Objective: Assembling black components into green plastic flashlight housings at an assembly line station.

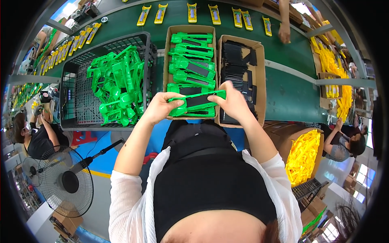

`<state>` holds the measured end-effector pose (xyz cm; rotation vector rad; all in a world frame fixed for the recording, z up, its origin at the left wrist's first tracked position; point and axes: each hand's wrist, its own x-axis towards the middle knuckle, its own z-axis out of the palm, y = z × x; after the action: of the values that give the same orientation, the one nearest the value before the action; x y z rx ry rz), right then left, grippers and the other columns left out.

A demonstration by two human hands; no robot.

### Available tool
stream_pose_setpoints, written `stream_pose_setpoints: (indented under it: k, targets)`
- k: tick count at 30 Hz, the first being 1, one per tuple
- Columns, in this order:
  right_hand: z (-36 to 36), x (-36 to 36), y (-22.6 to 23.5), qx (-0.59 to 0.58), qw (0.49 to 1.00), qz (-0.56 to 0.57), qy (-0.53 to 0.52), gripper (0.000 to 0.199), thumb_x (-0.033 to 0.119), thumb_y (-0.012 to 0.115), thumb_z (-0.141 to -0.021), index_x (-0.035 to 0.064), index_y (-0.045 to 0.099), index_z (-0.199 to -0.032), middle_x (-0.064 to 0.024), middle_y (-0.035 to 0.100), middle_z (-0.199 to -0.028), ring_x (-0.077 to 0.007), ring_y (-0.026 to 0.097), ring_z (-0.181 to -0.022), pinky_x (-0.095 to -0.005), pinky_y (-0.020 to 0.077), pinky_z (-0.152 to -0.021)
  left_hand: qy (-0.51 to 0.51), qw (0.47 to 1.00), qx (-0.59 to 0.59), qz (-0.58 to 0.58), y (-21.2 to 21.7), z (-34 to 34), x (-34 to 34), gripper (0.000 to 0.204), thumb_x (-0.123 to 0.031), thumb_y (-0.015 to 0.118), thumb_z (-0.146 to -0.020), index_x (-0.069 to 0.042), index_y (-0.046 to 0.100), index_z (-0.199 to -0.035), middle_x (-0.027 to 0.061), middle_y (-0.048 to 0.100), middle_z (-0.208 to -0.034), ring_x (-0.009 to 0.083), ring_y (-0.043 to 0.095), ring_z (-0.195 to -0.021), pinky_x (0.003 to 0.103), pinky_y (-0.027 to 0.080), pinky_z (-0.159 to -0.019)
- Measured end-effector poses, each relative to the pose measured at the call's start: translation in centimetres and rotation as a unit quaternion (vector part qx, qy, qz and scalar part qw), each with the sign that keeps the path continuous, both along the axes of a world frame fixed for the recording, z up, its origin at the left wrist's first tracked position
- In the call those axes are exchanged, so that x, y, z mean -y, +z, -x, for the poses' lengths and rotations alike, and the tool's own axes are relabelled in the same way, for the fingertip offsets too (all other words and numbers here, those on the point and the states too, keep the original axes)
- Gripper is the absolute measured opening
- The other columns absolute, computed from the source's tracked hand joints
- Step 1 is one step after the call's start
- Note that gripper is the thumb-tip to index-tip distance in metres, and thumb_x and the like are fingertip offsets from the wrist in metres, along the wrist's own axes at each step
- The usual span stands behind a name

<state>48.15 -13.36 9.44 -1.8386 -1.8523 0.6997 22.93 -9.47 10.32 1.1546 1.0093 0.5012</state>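
Note:
Between my hands is a green plastic housing (188, 103) with a black strip (199, 99) lying along its middle. My left hand (163, 107) pinches its left end, thumb on top. At the other end my right hand (233, 101) grips it, with the thumb pressed on the strip; some of those fingers are blurred. Directly below and beyond the held piece is a cardboard box (166, 60) filled with green housings (194, 65), several of them with black strips in them. Right of it, a second cardboard box (261, 81) contains stacked black strips (233, 77).
A black plastic crate (77, 81) of green housings (121, 85) stands at left. Yellow pieces (192, 13) line the green conveyor (202, 24), where another person's hand (284, 33) reaches in. A fan (69, 182) stands at lower left; a box of yellow parts (302, 158) is at right.

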Motion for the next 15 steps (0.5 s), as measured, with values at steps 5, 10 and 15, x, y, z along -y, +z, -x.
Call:
stream_pose_setpoints:
  k: [5,10,15]
  targets:
    - [0.7,0.3,1.2,-0.218,0.938,0.252,-0.099,0.035,0.032,0.07,-0.076,0.0018,0.056,-0.086,-0.0069,0.06,-0.059,-0.0104,0.056,-0.049,-0.0274,0.0441,-0.047,0.011,0.996,-0.085,-0.016,-0.1,-1.3,0.4,0.017,-0.012,0.069,-0.077,0.0,0.065,-0.087,0.0031,0.064,-0.075,0.0065,0.056,-0.068,0.022,0.045,-0.063]
    - [0.7,0.7,0.8,-0.192,0.954,0.2,-0.112,0.037,0.032,0.071,-0.075,0.0003,0.056,-0.084,-0.0095,0.06,-0.058,-0.0139,0.057,-0.051,-0.0291,0.0445,-0.05,0.084,0.992,-0.094,0.005,-0.3,-3.0,1.3,0.02,-0.013,0.074,-0.073,0.002,0.064,-0.081,0.0009,0.061,-0.067,0.0054,0.055,-0.061,0.021,0.043,-0.054]
    - [0.5,1.3,-0.9,-0.159,0.973,0.133,-0.104,0.034,0.029,0.069,-0.076,-0.0006,0.054,-0.082,-0.0139,0.057,-0.056,-0.0215,0.058,-0.052,-0.0333,0.0442,-0.052,-0.021,0.949,-0.22,-0.226,-1.3,-3.1,0.6,0.027,-0.022,0.072,-0.073,0.002,0.063,-0.081,0.009,0.062,-0.063,0.0175,0.06,-0.06,0.03,0.046,-0.06]
